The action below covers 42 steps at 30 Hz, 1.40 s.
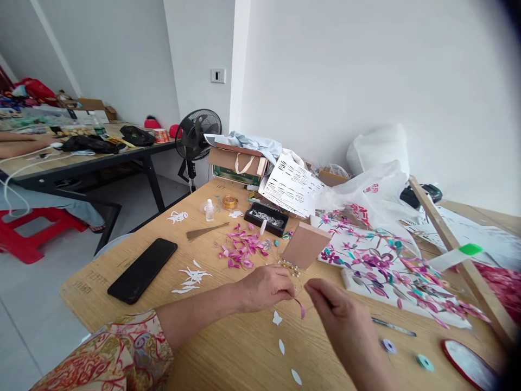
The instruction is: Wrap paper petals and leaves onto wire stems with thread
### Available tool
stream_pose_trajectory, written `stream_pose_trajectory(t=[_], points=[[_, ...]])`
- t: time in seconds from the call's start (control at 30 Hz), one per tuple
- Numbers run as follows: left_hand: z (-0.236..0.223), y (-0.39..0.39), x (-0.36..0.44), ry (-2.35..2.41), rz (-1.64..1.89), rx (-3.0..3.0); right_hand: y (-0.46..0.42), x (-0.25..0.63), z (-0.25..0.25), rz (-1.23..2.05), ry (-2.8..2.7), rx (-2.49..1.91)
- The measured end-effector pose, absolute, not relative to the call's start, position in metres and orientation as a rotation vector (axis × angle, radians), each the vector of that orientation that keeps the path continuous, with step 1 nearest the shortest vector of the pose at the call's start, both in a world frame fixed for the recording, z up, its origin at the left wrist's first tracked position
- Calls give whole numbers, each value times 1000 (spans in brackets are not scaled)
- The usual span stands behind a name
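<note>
Wooden tabletop (pixel 228 347) is filling the near view, and three white cut-outs (pixel 281 346) are lying in a row just below the hands. Left hand (pixel 266 288) is pinching narrow, apparently on the stem end of a pink petal (pixel 301 309), which is hanging in the gap between the two hands, above the wood. Right hand (pixel 337 307) is facing it, also pinched narrow; I can't tell if it's gripping a fine strand or nothing. For doing this well, I'm suggesting a light grip low on the stem, not the blade, which I'm guessing is creasing easily; left as anchor, right doing the fine work, any strand under even, gentle tension. I'm also advising both wrists down on the wood. Just beyond, pearly beads (pixel 290 267) are sitting by a wooden block (pixel 306 245), with a heap of pink petals (pixel 243 247) lying loose to its left. Containers: black tray (pixel 251 220) is holding small pale pieces, too tiny to identify; clear bottle (pixel 209 210) is standing upright, contents unreadable; amber round tub (pixel 229 202) is sitting near it, contents unclear. Farther back, a carton (pixel 240 168) is carrying pale blue cloth (pixel 260 145), and a white plastic bag (pixel 382 187) is hiding its load. Black fan (pixel 199 133) is standing behind.
</note>
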<state>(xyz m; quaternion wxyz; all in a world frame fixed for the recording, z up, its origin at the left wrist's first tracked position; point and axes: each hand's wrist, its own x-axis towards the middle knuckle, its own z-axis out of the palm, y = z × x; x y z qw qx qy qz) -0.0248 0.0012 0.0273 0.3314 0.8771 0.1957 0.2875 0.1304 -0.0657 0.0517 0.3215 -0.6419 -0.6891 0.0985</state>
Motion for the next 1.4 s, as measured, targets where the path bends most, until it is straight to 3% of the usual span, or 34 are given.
stream_pose_trajectory(t=[0.17,0.27,0.43,0.63,0.77,0.9,1.0,1.2,1.4], points=[[38,-7,-23,649,796,1488,-54,141,32,464,-1702,-1662],[37,-6,-20,764,840,1323,-60,124,9,490,-1674,-1630],[30,0,-18,911,962,1706,-82,99,4,338,-1827,-1618],[29,-3,-20,700,873,2276,-85,120,49,47,-1944,-1643],[36,-9,-20,555,789,2018,-65,147,55,145,-1841,-1689],[41,-10,-19,736,836,1558,-57,146,23,417,-1743,-1659],[38,-7,-17,853,863,1463,-66,127,1,435,-1741,-1675],[24,-1,-15,888,935,1970,-91,105,12,267,-1912,-1656],[28,-6,-16,543,842,2388,-82,139,59,89,-1948,-1713]])
